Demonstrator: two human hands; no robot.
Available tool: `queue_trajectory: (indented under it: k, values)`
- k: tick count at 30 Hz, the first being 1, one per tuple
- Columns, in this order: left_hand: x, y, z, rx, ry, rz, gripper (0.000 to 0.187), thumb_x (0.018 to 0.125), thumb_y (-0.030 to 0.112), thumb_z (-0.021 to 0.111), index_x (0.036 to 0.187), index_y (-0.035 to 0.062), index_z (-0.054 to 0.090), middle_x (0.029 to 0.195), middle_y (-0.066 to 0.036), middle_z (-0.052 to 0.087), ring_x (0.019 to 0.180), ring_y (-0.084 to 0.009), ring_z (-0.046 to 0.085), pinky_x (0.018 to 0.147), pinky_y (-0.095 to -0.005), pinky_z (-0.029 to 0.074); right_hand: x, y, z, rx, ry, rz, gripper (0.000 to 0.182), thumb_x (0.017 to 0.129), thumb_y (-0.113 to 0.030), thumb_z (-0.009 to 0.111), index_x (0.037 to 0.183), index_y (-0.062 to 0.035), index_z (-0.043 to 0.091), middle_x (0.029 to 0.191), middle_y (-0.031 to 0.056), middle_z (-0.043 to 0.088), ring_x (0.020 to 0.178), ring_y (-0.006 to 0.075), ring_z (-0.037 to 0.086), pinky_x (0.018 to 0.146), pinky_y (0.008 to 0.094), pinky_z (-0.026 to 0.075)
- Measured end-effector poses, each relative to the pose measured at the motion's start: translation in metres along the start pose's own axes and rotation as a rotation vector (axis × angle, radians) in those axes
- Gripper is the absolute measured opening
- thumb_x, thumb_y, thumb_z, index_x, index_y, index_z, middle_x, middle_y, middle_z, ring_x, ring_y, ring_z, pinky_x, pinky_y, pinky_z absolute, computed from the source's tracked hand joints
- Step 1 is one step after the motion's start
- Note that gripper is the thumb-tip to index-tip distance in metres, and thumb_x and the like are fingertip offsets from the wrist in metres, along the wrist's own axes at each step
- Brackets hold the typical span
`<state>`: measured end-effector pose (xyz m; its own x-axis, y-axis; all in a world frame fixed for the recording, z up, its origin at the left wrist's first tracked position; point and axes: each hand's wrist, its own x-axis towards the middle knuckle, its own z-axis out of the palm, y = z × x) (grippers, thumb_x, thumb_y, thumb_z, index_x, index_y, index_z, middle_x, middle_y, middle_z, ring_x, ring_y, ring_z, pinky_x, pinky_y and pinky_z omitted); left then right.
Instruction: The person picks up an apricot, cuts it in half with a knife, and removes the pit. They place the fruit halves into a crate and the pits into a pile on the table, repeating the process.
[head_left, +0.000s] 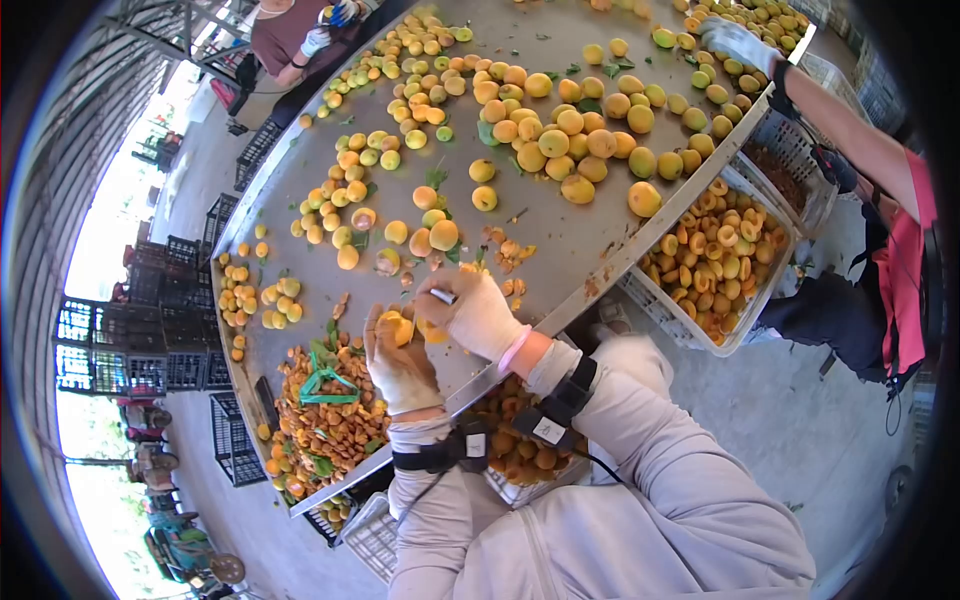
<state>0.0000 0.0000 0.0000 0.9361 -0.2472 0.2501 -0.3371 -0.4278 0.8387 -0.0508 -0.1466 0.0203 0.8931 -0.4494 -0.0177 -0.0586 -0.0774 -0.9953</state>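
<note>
Here we are at the near edge of the metal table [570, 240], and we see two gloved hands working close together over it! The left hand [402, 368] is cupped, its fingers curled around a yellow-orange apricot [396, 327], and we cannot tell whether that fruit touches the tabletop. Right beside it, the right hand [478, 312] is folded into a fist, gripping a slim tool [442, 296] whose pale end pokes out at us; the rest of it is hidden. Between the two hands we spot an orange piece of fruit [432, 331], partly covered, and we cannot say which hand, if any, has it.

Beyond them, we have whole apricots [555, 143] spread across the tabletop in loose clusters, with green leaves among them. To the left of the left hand we find a big heap of brownish pieces [325, 415], a green ribbon [325, 388] lying on top. Below the table edge we catch a crate of orange fruit [525, 440], and over to the right another crate [683, 312] is full of halved apricots [720, 245]. At the far right we see a co-worker's gloved hand [740, 46] among the fruit, and at the upper left, another person [283, 42] standing by the table
</note>
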Motion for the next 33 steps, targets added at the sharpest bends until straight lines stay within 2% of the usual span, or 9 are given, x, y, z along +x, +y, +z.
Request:
queue_trajectory:
  k: [3, 5, 9, 13, 21, 23, 26, 30, 33]
  values:
    - [-0.004, 0.016, -0.004, -0.637, -0.181, -0.441, 0.044, 0.089, 0.028, 0.067, 0.123, 0.0043, 0.053, 0.119, -0.012, 0.058, 0.100, -0.0225, 0.061, 0.082, -0.0352, 0.053, 0.000, -0.001, -0.005, 0.187, 0.030, 0.021, 0.023, 0.081, -0.029, 0.062, 0.087, -0.0086, 0.069, 0.080, 0.0145, 0.067, 0.078, 0.0300, 0.066, 0.072, 0.0376, 0.052]
    - [-0.014, 0.045, -0.001, -0.518, -0.404, -0.510, 0.049, 0.091, 0.032, 0.064, 0.127, 0.0040, 0.049, 0.117, -0.009, 0.059, 0.107, -0.0249, 0.058, 0.088, -0.0428, 0.050, -0.003, 0.000, 0.002, 0.086, 0.074, -0.092, 0.022, 0.081, -0.028, 0.062, 0.087, -0.0085, 0.069, 0.080, 0.0136, 0.067, 0.078, 0.0294, 0.066, 0.071, 0.0369, 0.051]
    - [-0.022, 0.026, -0.011, -0.841, -0.293, -0.482, 0.042, 0.086, 0.025, 0.069, 0.116, -0.0005, 0.055, 0.101, -0.009, 0.063, 0.085, -0.0182, 0.062, 0.073, -0.0310, 0.051, -0.005, 0.002, -0.001, 0.356, 0.012, 0.014, 0.026, 0.082, -0.031, 0.064, 0.090, -0.0073, 0.069, 0.077, 0.0126, 0.066, 0.074, 0.0265, 0.066, 0.069, 0.0343, 0.051]
    - [-0.036, 0.064, -0.056, -0.107, -0.667, -0.502, 0.032, 0.077, 0.008, 0.071, 0.105, -0.0060, 0.061, 0.100, -0.013, 0.066, 0.094, -0.0167, 0.061, 0.084, -0.0301, 0.047, 0.007, -0.004, -0.044, 0.365, 0.111, 0.167, 0.027, 0.082, -0.031, 0.065, 0.090, -0.0054, 0.068, 0.068, 0.0112, 0.063, 0.062, 0.0192, 0.060, 0.065, 0.0318, 0.050]
    - [0.060, 0.025, -0.011, 0.189, -0.524, -0.063, 0.032, 0.084, 0.009, 0.065, 0.115, 0.0011, 0.063, 0.109, -0.011, 0.066, 0.092, -0.0218, 0.064, 0.083, -0.0322, 0.049, 0.007, -0.012, -0.075, 0.632, 0.159, 0.210, 0.023, 0.086, -0.022, 0.064, 0.092, -0.0007, 0.065, 0.072, 0.0017, 0.061, 0.059, 0.0063, 0.053, 0.055, 0.0227, 0.046]
    - [0.109, -0.017, 0.027, 0.628, -0.482, 0.603, 0.032, 0.086, 0.015, 0.062, 0.115, 0.0022, 0.063, 0.111, -0.016, 0.066, 0.094, -0.0321, 0.065, 0.085, -0.0377, 0.049, 0.009, -0.013, -0.079, 0.684, 0.156, 0.222, 0.021, 0.086, -0.021, 0.064, 0.093, -0.0009, 0.064, 0.072, 0.0005, 0.060, 0.059, 0.0052, 0.052, 0.054, 0.0218, 0.046]
    - [0.127, -0.005, 0.093, 0.579, -0.369, 0.162, 0.037, 0.084, 0.025, 0.065, 0.115, 0.0046, 0.064, 0.113, -0.017, 0.064, 0.098, -0.0370, 0.062, 0.086, -0.0412, 0.049, 0.007, -0.013, -0.078, 0.698, 0.141, 0.222, 0.021, 0.086, -0.020, 0.063, 0.094, -0.0007, 0.064, 0.071, 0.0008, 0.059, 0.058, 0.0054, 0.052, 0.053, 0.0221, 0.047]
    - [0.124, -0.009, 0.122, 0.834, -0.429, 0.085, 0.050, 0.076, 0.036, 0.072, 0.114, 0.0044, 0.064, 0.115, -0.017, 0.063, 0.107, -0.0319, 0.060, 0.087, -0.0389, 0.050, 0.010, -0.011, -0.080, 0.651, 0.148, 0.244, 0.019, 0.086, -0.019, 0.062, 0.093, -0.0013, 0.064, 0.070, 0.0009, 0.057, 0.059, 0.0060, 0.053, 0.054, 0.0226, 0.048]
    - [0.127, -0.039, 0.106, -0.107, -0.670, -0.274, 0.049, 0.081, 0.034, 0.069, 0.117, 0.0019, 0.061, 0.120, -0.017, 0.060, 0.109, -0.0287, 0.059, 0.089, -0.0368, 0.050, 0.007, -0.011, -0.084, 0.634, 0.101, 0.224, 0.019, 0.086, -0.020, 0.061, 0.090, -0.0016, 0.064, 0.069, 0.0010, 0.057, 0.059, 0.0060, 0.053, 0.053, 0.0237, 0.047]
